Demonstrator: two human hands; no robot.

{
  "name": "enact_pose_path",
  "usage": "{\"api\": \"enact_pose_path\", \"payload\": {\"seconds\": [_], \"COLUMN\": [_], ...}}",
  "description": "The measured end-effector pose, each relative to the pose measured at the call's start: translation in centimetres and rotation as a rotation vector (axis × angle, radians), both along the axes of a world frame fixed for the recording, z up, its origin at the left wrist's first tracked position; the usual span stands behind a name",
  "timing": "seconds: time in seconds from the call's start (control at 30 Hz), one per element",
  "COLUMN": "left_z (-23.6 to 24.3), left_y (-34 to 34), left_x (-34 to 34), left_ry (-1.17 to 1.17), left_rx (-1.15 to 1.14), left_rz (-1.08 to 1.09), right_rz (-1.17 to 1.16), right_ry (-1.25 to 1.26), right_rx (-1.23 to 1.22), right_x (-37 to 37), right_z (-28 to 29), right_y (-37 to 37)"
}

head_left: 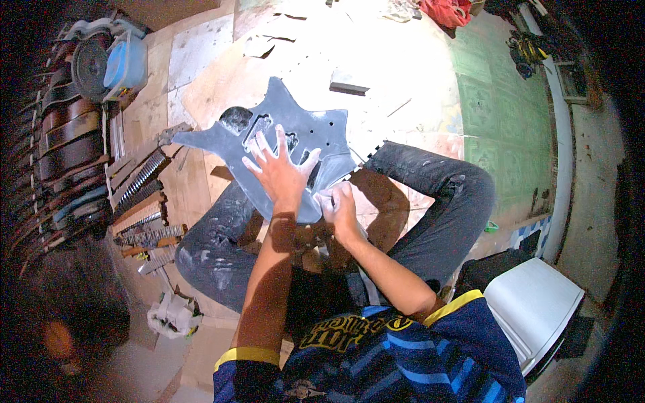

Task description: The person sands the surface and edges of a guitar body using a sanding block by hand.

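A grey, pointed electric guitar body [316, 121] lies between my bent legs, its face dusted white and cut with cavities and small holes. My left hand [274, 168] is spread flat across the middle of it, fingers apart and dusty. At the near right edge of the body, my right hand [338, 203] is closed with the fingers bent against that edge. Whatever it grips, if anything, is hidden by the fingers. Part of the body's near end is covered by my left wrist.
Beyond the guitar body lies a grey rectangular block [349, 82], with dark scraps [265, 47] farther left. Files and tools [144, 178] line the left side, near stacked curved wooden pieces [67, 127] and a blue-lidded tub [125, 64]. A white sheet stack [534, 302] sits at right.
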State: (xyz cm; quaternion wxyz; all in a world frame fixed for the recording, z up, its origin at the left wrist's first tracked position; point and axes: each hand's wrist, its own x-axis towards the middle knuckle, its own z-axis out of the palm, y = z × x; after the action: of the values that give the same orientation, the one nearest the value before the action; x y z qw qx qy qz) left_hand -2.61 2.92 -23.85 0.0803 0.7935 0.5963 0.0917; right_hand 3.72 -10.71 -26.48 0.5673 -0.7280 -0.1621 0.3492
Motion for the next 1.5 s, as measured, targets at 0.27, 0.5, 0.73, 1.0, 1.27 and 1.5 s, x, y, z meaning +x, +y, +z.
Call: {"api": "enact_pose_path", "payload": {"seconds": [0.27,0.5,0.73,1.0,1.27,1.5], "left_z": [0.1,-0.1,0.0,0.5,0.6,0.7], "left_y": [0.0,-0.3,0.0,-0.1,0.3,0.2], "left_x": [0.3,0.2,0.1,0.3,0.0,0.1], "left_ry": [0.026,0.021,0.013,-0.012,-0.012,-0.018], "left_rx": [-0.042,-0.034,0.016,-0.027,-0.004,-0.035], "left_rz": [0.014,0.011,-0.006,0.006,0.011,0.01], "right_rz": [0.0,0.023,-0.024,0.129,0.319,0.387], "right_ry": [-0.587,-0.636,-0.676,-0.737,-0.795,-0.713], "right_rx": [-0.18,-0.182,-0.224,-0.234,-0.233,-0.232], "right_x": [2.4,3.5,3.9,3.4,3.1,1.6], "right_z": [-1.3,-0.8,-1.1,-0.9,0.1,-0.2], "right_y": [1.3,1.0,3.0,2.9,3.1,1.1]}}
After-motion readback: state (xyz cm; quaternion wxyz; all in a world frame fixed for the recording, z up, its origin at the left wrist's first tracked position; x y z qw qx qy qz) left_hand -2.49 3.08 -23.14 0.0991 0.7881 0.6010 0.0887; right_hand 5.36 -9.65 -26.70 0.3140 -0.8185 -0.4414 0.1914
